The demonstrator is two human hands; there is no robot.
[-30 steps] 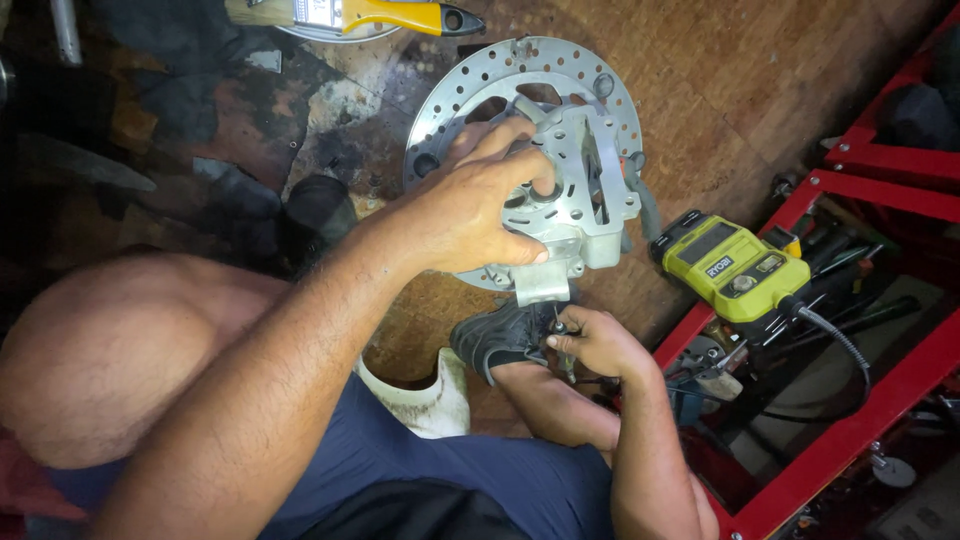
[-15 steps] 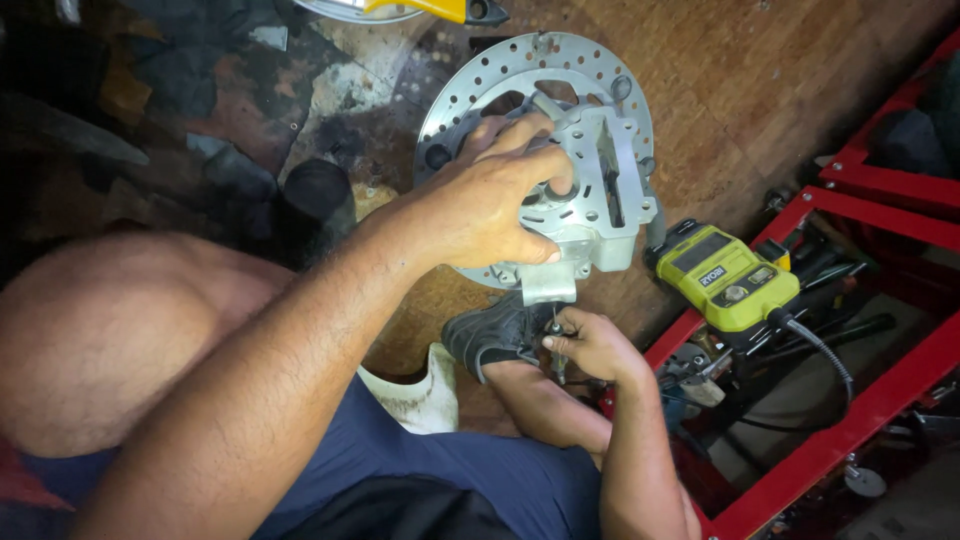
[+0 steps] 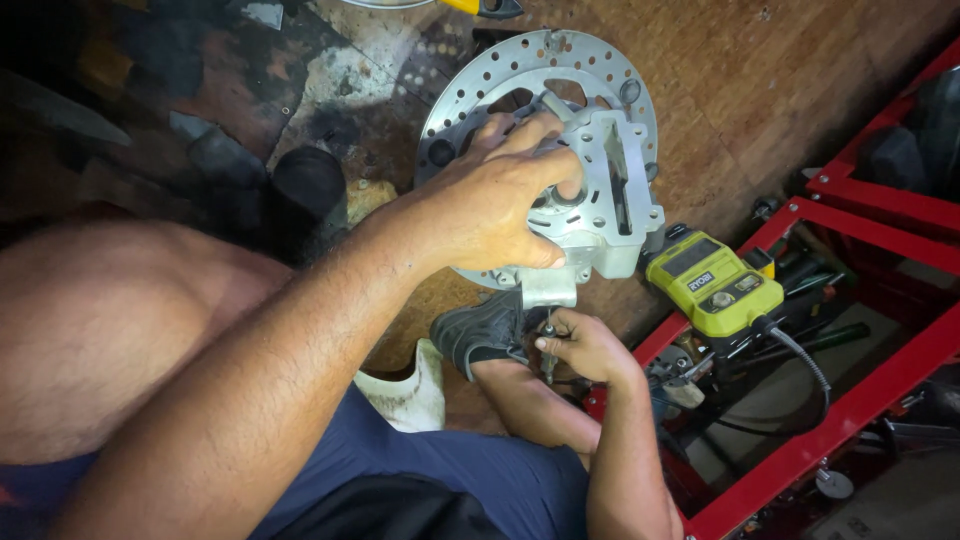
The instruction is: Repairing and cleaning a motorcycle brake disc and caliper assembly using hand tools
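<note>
My left hand (image 3: 500,205) is clenched over the top of the grey cast-metal brake caliper (image 3: 600,200), which sits against the drilled, round steel brake disc (image 3: 590,70), the disc lying behind it on the brown wooden floor (image 3: 780,110). Over the last second the caliper and disc have drifted a little to the right and up in my view, and my fingers have wrapped further round the casting. Just below the caliper, my right hand (image 3: 585,345) pinches a thin metal tool shaft (image 3: 547,345) pointing up into its lower lug; I judge the fitting there is what I am working.

Right of the caliper lies a lime-green, boxy plastic power-tool unit (image 3: 715,280) with a dark label panel, resting on a red steel frame (image 3: 850,420).
</note>
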